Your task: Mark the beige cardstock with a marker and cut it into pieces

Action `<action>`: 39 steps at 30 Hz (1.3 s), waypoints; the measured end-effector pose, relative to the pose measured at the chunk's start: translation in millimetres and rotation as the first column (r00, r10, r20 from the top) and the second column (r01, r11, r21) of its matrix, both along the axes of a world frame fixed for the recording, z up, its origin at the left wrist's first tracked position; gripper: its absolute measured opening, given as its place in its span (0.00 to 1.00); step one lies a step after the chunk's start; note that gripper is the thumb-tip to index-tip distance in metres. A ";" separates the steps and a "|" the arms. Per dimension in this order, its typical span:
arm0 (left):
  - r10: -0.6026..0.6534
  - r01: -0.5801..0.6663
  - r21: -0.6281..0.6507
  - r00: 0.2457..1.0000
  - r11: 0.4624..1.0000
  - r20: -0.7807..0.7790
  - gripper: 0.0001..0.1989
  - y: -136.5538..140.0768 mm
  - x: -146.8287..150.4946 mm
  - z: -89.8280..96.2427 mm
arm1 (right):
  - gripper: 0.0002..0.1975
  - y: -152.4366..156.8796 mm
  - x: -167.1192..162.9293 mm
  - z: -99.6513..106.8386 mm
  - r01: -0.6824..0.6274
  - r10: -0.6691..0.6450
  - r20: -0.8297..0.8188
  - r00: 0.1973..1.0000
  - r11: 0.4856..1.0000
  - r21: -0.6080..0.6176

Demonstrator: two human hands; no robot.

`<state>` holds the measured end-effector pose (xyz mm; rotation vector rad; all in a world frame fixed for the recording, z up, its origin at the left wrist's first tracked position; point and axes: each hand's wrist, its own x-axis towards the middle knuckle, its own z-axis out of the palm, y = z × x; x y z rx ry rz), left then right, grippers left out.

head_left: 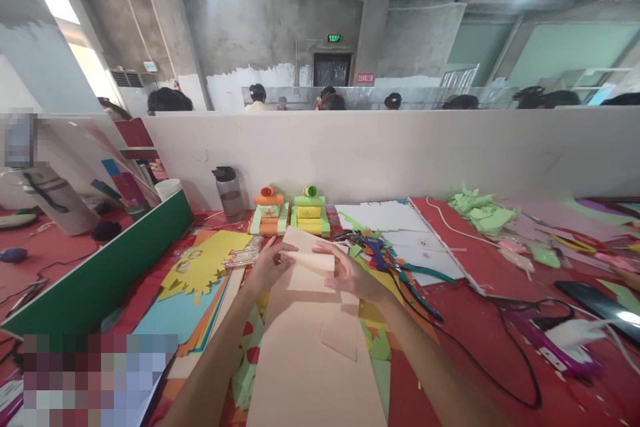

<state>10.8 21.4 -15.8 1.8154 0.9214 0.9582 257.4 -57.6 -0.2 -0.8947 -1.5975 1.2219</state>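
Two hands meet over peach foam sheet (315,347) on red table (450,320). Far edge of sheet is pinched and rolled toward body by left hand (267,267) and right hand (350,275). Rolling step judged underway; even pressure is called for next.
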 end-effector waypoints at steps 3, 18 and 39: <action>0.002 -0.003 0.053 1.000 0.999 0.018 0.14 2.8 1.4 -1.5 | 0.27 4.0 -4.9 -3.2 0.143 -0.145 0.074 0.987 0.989 0.029; 0.039 -0.013 -0.162 0.986 0.987 0.160 0.24 -7.0 12.9 -3.0 | 0.10 17.4 -7.6 -16.1 0.311 -0.374 0.151 0.915 0.893 0.326; 0.172 -0.160 -0.142 0.982 0.977 0.077 0.21 66.2 43.5 -27.3 | 0.12 25.3 9.6 -18.6 0.319 -0.458 0.456 0.763 0.881 0.349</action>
